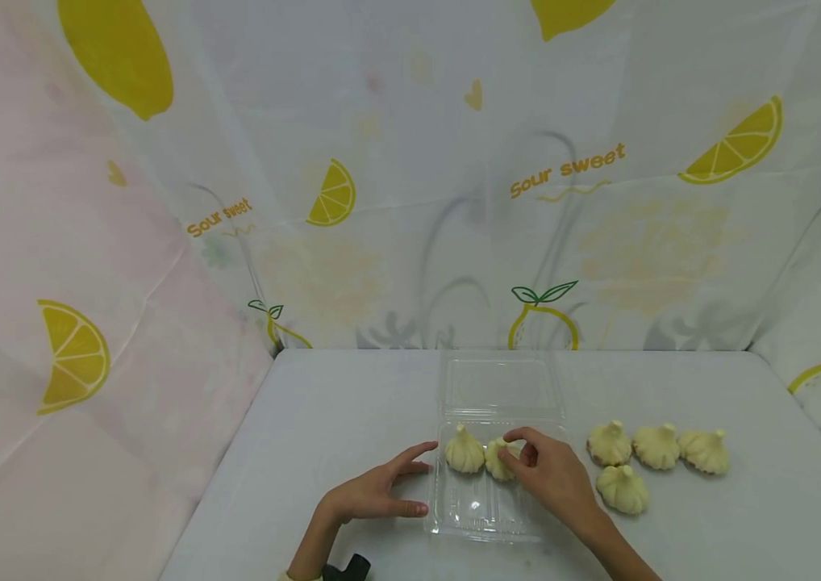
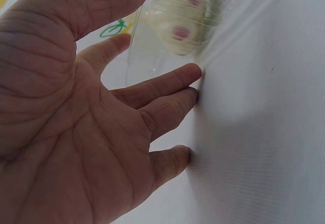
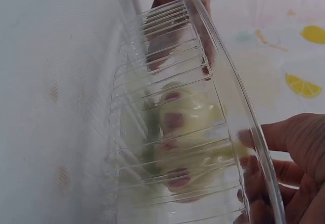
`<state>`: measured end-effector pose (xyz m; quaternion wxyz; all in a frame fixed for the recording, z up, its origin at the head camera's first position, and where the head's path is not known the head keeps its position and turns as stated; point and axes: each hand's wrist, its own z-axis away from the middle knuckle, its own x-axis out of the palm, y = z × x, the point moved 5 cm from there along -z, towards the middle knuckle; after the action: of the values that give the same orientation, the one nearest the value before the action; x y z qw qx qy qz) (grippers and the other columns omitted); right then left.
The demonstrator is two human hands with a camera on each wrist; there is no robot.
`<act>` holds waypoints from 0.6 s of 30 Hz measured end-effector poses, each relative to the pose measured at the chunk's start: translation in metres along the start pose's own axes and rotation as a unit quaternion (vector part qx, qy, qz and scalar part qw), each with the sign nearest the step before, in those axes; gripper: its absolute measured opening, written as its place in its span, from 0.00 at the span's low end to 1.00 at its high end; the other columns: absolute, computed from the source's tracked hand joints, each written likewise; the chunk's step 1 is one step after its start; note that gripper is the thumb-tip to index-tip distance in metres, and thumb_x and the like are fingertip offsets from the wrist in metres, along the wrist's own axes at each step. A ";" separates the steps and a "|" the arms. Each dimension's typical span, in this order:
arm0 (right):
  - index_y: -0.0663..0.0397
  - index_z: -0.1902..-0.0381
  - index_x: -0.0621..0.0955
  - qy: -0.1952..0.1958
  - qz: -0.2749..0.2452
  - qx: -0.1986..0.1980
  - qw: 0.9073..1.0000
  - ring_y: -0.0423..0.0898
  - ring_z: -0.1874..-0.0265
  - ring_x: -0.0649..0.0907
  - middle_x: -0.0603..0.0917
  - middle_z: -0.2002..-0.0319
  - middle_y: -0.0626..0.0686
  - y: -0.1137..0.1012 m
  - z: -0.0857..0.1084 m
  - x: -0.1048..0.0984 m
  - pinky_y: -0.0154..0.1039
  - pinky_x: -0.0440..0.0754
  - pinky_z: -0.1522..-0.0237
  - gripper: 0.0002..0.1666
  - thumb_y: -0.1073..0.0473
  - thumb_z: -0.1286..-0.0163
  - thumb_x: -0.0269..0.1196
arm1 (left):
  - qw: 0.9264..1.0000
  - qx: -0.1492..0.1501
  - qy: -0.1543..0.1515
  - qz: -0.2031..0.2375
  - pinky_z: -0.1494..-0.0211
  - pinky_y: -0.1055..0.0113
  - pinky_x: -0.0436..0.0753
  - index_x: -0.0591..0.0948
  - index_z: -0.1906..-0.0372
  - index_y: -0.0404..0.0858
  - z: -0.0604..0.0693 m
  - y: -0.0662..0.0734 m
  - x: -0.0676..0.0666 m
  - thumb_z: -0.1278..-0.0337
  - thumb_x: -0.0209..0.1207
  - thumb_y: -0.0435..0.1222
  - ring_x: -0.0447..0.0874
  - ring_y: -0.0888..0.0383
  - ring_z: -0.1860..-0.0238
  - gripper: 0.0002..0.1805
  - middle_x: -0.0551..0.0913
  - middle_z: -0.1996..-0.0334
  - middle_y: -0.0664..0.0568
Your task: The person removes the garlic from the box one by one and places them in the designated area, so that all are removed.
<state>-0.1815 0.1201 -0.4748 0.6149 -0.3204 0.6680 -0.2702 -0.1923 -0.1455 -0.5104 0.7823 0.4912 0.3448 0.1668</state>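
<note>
A clear plastic clamshell container [image 1: 479, 520] lies with its lid [image 1: 501, 386] folded back on the table. Inside its base, a garlic bulb [image 1: 464, 452] sits at the left, stem up. Beside it, my right hand [image 1: 554, 476] pinches a second garlic bulb [image 1: 499, 462] between thumb and finger near its stem. The right wrist view shows both bulbs through the ribbed container wall [image 3: 203, 132], the fingers [image 3: 299, 148] behind the rim. My left hand [image 1: 374, 492] is spread at the container's left side, fingertips close to its edge; in the left wrist view some fingertips [image 2: 190, 74] rest on the table.
Right of the container, several more garlic bulbs [image 1: 656, 446] stand on the white table [image 1: 338, 403], one bulb [image 1: 623, 489] nearer than the row. A lemon-print cloth [image 1: 410, 161] hangs behind and at the sides. A small black object [image 1: 347, 567] shows by the left wrist.
</note>
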 end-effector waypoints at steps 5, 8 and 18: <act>0.45 0.59 0.85 0.000 0.001 0.003 1.000 0.37 0.85 0.68 0.72 0.81 0.40 0.000 -0.001 0.002 0.32 0.64 0.83 0.10 0.52 0.38 0.72 | 1.000 -0.003 0.000 0.002 0.32 0.39 0.60 0.54 0.24 0.62 0.000 0.000 0.000 0.42 0.69 0.42 0.61 0.45 0.29 0.47 0.68 0.32 0.46; 0.44 0.61 0.85 -0.001 -0.002 0.001 1.000 0.37 0.86 0.68 0.72 0.82 0.39 -0.001 0.000 0.003 0.32 0.64 0.84 0.09 0.52 0.38 0.71 | 1.000 -0.005 0.001 0.002 0.32 0.39 0.60 0.55 0.24 0.62 0.000 0.001 0.000 0.42 0.69 0.42 0.61 0.45 0.29 0.47 0.68 0.32 0.46; 0.45 0.62 0.85 0.000 -0.003 -0.010 1.000 0.36 0.87 0.67 0.71 0.84 0.39 -0.007 0.000 0.004 0.32 0.64 0.84 0.08 0.52 0.37 0.71 | 1.000 0.001 -0.001 -0.005 0.32 0.41 0.61 0.54 0.23 0.61 -0.001 0.000 0.000 0.42 0.69 0.42 0.62 0.45 0.29 0.47 0.69 0.32 0.46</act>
<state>-0.1805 0.1121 -0.4723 0.6111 -0.3285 0.6698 -0.2648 -0.1925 -0.1449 -0.5110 0.7831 0.4902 0.3466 0.1623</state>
